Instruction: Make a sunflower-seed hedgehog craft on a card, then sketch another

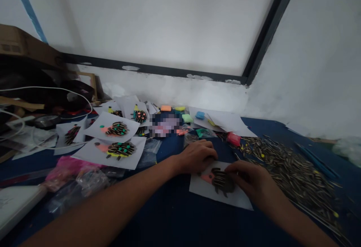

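On the dark blue table lies a white paper card (201, 188) with a hedgehog picture (222, 182): a pinkish-orange clay face and a dark body with striped sunflower seeds on it. My left hand (199, 156) rests at the card's far edge, its fingers curled; whatever may be in them is hidden. My right hand (251, 179) is over the card's right side, thumb and fingertips pinched together at the hedgehog's back. Anything between those fingertips is too small to make out. To the right spreads a big heap of sunflower seeds (296, 168).
Several hedgehog cards (113, 153) lie at the left. Coloured clay packs, including a red one (233, 139) and a blue one (200, 115), are at the back. A pink plastic bag (66, 168), clear bags, a white cable (56, 88) and a cardboard box (25, 45) crowd the left.
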The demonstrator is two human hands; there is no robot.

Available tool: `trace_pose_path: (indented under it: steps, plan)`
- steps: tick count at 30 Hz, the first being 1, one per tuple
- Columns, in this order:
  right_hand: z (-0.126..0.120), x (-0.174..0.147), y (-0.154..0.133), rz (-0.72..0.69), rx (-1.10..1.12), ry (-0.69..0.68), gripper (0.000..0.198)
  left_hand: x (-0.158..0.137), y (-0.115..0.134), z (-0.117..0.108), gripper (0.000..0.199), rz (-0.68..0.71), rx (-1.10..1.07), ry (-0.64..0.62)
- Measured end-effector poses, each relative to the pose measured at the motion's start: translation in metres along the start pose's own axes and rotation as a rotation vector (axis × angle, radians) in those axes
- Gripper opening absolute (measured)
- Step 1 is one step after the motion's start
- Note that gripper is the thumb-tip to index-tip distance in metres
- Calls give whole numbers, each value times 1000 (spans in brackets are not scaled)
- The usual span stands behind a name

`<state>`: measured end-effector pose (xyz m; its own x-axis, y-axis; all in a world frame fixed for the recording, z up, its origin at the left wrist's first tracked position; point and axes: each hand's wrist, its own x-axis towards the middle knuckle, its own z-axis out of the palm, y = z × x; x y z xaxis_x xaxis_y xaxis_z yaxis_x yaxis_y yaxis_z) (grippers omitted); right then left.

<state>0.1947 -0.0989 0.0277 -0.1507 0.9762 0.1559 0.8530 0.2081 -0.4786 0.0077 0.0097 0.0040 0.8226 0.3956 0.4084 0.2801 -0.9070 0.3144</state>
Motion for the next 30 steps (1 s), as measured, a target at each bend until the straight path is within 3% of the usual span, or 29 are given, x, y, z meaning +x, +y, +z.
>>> trace_pose_path:
  steps: [19, 25, 30]
  plan:
    - [-2, 4, -4, -126, -107, -14, 26, 0, 1, 0, 15, 6, -22, 17]
    - [-14, 5, 2, -97, -151, 115, 29, 0, 2, -1, 17, -2, -15, 4]
    - [-35, 6, 33, 21, -380, 238, 27, 0, 2, -3, 17, 3, -25, -4]
